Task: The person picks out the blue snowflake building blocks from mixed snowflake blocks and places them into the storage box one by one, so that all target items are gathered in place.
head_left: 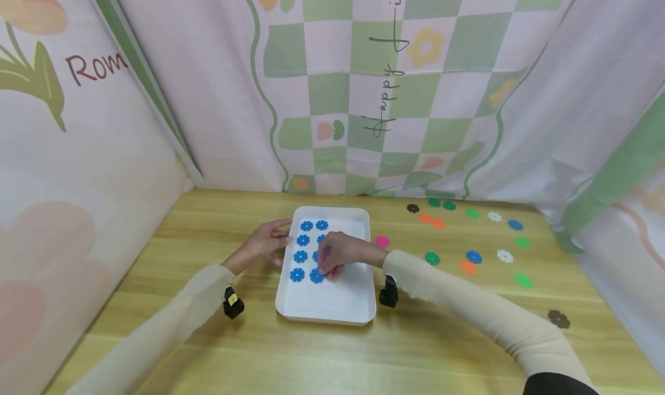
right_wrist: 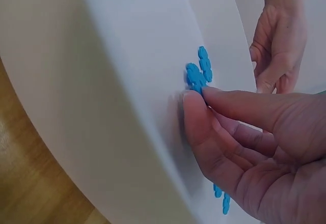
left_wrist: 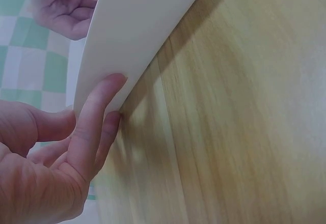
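A white tray [head_left: 324, 305] lies on the wooden table with several blue flower-shaped discs [head_left: 300, 257] in two columns on its left side. My right hand [head_left: 335, 253] reaches over the tray. Its thumb and forefinger pinch the edge of the blue flower disc [right_wrist: 195, 75] at the near end of the right column, low over the tray floor. Part of that column is hidden behind the hand. My left hand [head_left: 267, 242] is at the tray's left side, its thumb at the rim and its extended fingers [left_wrist: 89, 127] against the outer wall.
To the right of the tray, loose flower discs are scattered on the table: green [head_left: 432, 259], orange [head_left: 469, 267], white [head_left: 505, 256], blue [head_left: 474, 257], brown [head_left: 559, 319] and a pink one [head_left: 382, 241] near the rim. A patterned curtain [head_left: 374, 94] hangs behind the table.
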`<state>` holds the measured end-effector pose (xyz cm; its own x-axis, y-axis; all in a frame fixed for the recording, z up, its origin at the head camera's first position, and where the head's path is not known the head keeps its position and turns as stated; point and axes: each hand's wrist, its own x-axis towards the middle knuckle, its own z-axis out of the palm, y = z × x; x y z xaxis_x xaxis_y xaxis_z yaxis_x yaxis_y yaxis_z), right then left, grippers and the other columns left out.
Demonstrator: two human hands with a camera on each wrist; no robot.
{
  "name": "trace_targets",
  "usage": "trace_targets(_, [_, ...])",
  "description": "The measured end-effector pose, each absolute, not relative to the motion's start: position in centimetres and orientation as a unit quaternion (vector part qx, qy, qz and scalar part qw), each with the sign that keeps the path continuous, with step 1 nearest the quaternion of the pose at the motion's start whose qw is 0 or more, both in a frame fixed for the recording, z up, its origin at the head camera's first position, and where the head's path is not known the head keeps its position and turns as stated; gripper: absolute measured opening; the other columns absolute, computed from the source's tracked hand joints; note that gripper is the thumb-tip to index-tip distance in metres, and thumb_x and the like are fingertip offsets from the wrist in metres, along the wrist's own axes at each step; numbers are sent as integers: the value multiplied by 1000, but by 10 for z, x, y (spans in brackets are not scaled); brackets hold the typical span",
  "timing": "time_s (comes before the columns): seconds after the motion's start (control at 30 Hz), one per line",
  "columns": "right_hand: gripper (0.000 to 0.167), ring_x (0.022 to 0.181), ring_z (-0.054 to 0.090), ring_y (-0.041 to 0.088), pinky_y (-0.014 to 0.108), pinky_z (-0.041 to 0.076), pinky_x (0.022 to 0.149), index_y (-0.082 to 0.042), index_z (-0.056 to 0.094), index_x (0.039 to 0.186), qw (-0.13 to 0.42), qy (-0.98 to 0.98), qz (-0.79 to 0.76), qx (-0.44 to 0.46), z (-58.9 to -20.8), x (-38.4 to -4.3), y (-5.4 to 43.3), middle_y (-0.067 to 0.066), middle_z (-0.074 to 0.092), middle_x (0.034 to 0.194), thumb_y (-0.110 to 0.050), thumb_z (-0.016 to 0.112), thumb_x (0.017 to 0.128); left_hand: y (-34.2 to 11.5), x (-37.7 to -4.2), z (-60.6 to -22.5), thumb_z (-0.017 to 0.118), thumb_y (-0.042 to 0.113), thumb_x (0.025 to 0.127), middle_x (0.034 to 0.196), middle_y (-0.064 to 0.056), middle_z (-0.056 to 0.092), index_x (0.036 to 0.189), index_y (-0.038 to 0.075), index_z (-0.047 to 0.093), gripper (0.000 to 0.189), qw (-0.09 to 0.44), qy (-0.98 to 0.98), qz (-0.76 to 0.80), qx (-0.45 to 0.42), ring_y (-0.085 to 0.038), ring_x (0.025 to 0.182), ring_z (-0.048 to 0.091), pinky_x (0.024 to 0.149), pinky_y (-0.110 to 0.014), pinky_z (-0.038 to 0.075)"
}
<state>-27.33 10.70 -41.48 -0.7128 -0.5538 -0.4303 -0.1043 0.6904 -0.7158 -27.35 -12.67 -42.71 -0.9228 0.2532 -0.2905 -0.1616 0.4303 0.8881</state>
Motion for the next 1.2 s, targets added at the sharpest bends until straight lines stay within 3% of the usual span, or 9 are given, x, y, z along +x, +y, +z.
trace_targets(0.13, [9, 67, 72, 17, 25, 66, 64, -7, 71, 91, 312, 870, -321, -208, -414, -272, 107, 6, 72, 79, -9, 79, 94, -125, -274, -427, 57, 8, 108, 156, -31, 47, 163, 11, 37, 58, 194, 828, 525, 25, -40, 118, 69, 65, -34, 69])
trace_targets(0.3, [7, 69, 69, 15, 24, 64, 63, -8, 72, 92, 290, 869, -316, -247, -411, -276, 115, 3, 72, 82, -10, 77, 96, -125, -274, -429, 57, 9, 108, 153, -31, 49, 162, 10, 37, 59, 190, 832, 520, 25, -35, 106, 73, 63, -33, 69])
trace_targets(0.43, [3, 71, 67, 15, 26, 64, 64, -6, 73, 97, 242, 862, -341, -287, -403, -283, 134, 2, 73, 87, -9, 74, 97, -124, -273, -429, 57, 9, 108, 152, -30, 52, 163, 11, 37, 58, 190, 834, 517, 21, -30, 101, 74, 64, -33, 68])
trace_targets(0.57, [8, 74, 66, 16, 30, 64, 65, -5, 72, 102, 186, 853, -381, -305, -394, -292, 160, 8, 73, 89, -11, 74, 97, -124, -271, -427, 56, 9, 108, 152, -30, 52, 163, 11, 37, 58, 189, 834, 517, 23, -33, 105, 73, 64, -33, 69])
trace_targets(0.83, [14, 71, 62, 26, 34, 60, 58, 3, 67, 110, 137, 836, -446, -287, -385, -305, 224, 20, 66, 89, -8, 67, 101, -124, -272, -427, 56, 7, 108, 154, -33, 47, 163, 8, 35, 59, 194, 823, 533, 29, -43, 120, 67, 67, -37, 70])
trace_targets(1.07, [15, 77, 66, 28, 37, 64, 61, 6, 65, 110, 100, 857, -442, -247, -390, -316, 284, 10, 65, 89, -8, 65, 103, -125, -271, -426, 56, 7, 108, 154, -33, 47, 163, 8, 35, 58, 191, 825, 532, 31, -43, 119, 68, 66, -37, 69])
trace_targets(1.2, [18, 78, 67, 25, 36, 66, 64, 6, 64, 112, 90, 868, -443, -206, -392, -317, 316, 13, 66, 93, -10, 65, 103, -125, -271, -427, 56, 7, 108, 153, -33, 48, 163, 8, 35, 59, 194, 824, 532, 33, -42, 117, 69, 67, -37, 69])
